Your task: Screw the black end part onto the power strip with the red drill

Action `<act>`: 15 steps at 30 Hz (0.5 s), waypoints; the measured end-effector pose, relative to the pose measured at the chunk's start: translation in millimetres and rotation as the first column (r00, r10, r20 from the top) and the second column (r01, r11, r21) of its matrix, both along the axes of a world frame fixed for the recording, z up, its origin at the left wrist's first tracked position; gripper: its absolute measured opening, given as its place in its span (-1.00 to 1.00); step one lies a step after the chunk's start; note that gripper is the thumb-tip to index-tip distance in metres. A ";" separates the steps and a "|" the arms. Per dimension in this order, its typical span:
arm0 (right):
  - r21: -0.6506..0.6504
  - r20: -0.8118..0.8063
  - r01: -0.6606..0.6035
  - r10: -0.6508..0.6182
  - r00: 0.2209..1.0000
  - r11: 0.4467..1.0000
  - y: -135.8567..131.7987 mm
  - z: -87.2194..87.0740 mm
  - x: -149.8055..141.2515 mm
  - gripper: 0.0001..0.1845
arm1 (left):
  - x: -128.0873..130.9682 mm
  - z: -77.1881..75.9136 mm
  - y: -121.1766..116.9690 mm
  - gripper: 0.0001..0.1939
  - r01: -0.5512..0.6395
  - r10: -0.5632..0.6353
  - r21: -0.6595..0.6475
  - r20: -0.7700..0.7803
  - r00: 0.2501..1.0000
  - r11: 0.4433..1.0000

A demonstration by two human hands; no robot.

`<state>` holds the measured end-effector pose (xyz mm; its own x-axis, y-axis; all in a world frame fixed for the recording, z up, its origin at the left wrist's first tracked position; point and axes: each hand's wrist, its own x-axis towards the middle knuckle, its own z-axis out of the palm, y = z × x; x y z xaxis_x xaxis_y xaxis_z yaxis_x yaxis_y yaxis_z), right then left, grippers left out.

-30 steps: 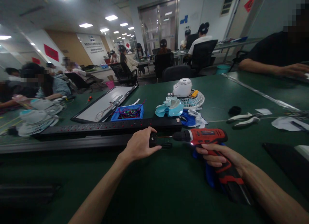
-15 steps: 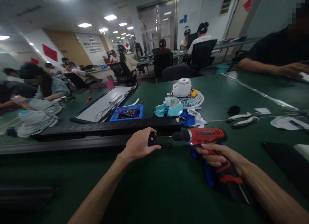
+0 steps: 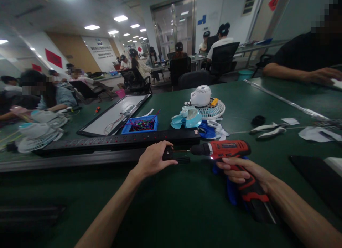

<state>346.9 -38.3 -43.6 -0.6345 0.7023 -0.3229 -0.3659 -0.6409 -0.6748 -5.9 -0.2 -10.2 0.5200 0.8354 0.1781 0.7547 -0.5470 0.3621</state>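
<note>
My right hand [image 3: 243,173] is wrapped round the handle of a red and black cordless drill [image 3: 229,148], its small light lit. The drill's long thin bit [image 3: 181,150] points left and reaches the black end piece [image 3: 167,153] of a long black bar [image 3: 112,157]. My left hand [image 3: 152,157] grips that end, with the thumb in front and the fingers over the top. Just behind lies a black power strip [image 3: 125,138] with a row of sockets. Whether a screw sits at the bit's tip is too small to tell.
Behind the strip are a blue tray of wires [image 3: 140,125], light-blue fan blades [image 3: 186,119] and a white fan [image 3: 201,98]. Pliers [image 3: 269,129] lie to the right, beside a black ring [image 3: 258,120]. A co-worker's hand [image 3: 323,77] rests at far right. A dark panel [image 3: 315,180] lies near right.
Both hands, the drill and the black bar hold nearly the same position. The whole view has shifted very slightly.
</note>
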 end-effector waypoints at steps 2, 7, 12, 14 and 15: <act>0.000 0.001 0.000 0.000 1.000 1.000 1.0 -1.1 0.2 -0.65 | -0.4 -0.2 0.3 -0.39 0.000 0.000 -0.005 -0.002 1.000 1.000; 0.006 -0.015 -0.014 0.014 1.000 1.000 5.8 -8.2 1.5 -0.64 | 0.4 -0.2 0.2 -0.40 0.001 -0.001 -0.008 -0.010 1.000 1.000; -0.001 -0.039 -0.011 0.011 0.999 1.000 5.9 -10.1 2.6 -0.65 | 2.4 0.8 -0.6 -0.40 -0.006 0.005 -0.004 -0.019 1.000 1.000; -0.003 -0.046 -0.011 0.011 0.999 1.000 5.3 -9.0 2.8 -0.66 | 2.6 1.0 -0.6 -0.40 -0.004 0.004 -0.005 -0.019 1.000 1.000; -0.004 -0.050 -0.011 0.011 0.999 1.000 5.2 -8.4 2.8 -0.66 | 2.3 0.7 -0.4 -0.40 -0.002 0.002 -0.005 -0.019 1.000 1.000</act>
<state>349.7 -33.1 -52.1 -0.6576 0.6936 -0.2940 -0.3916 -0.6481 -0.6531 -3.6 -0.6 -9.5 0.5214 0.8374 0.1643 0.7627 -0.5436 0.3503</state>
